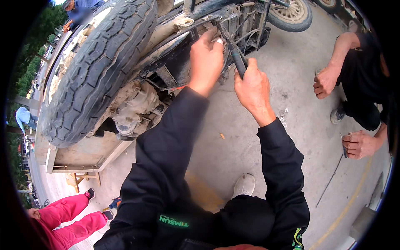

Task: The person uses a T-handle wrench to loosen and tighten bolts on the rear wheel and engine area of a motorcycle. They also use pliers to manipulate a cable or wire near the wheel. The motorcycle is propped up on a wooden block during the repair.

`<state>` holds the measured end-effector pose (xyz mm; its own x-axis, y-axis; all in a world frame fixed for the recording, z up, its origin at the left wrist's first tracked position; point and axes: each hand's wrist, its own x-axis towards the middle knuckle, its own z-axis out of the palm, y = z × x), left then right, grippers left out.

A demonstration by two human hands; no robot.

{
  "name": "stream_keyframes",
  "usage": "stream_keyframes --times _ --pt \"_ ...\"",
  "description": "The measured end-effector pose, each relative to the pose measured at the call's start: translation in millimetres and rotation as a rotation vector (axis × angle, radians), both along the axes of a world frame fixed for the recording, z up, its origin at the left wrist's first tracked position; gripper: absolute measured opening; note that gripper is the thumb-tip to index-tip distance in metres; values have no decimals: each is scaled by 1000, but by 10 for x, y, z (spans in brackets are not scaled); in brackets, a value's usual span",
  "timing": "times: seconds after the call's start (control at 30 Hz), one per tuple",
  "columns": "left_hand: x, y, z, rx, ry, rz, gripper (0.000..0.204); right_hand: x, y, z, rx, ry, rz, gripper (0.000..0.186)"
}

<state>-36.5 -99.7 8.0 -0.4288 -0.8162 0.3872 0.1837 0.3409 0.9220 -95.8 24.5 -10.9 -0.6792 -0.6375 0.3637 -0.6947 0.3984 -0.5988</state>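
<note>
My right hand [253, 86] is closed round the black grip of a hammer [237, 58]. The hammer's shaft slants up and left to a dark head by the frame bars of a vehicle tipped on its side. Against that dirty metal frame [166, 77], just left of the hammer, is my left hand [207, 62]. Its fingers are drawn together near the hammer head; what they grip, if anything, is hidden. A large treaded tyre [104, 62] stands up left of my left arm. Below it sits a mud-caked axle housing [135, 108].
A spoked wheel [291, 14] sticks out at the top right. On the right a person in black crouches, one hand [360, 144] at a thin rod [330, 181]. Someone in pink trousers [68, 216] is at lower left. A small orange-brown piece [222, 136] lies on the concrete.
</note>
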Motion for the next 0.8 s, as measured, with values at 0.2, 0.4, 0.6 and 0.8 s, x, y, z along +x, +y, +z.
stream_keyframes --times 0.2,0.4,0.6,0.8 --pt "466 276 617 -1289 -345 526 35 -285 244 365 158 -302 204 29" --pt "574 -155 543 -1277 -772 578 32 -728 366 738 156 -1309 602 17" --pt "506 -172 521 -1193 -805 601 26 -555 411 402 -213 -1871 804 27" --pt "502 -239 553 -1313 -788 654 22 -321 280 72 -476 -2295 1088 34"
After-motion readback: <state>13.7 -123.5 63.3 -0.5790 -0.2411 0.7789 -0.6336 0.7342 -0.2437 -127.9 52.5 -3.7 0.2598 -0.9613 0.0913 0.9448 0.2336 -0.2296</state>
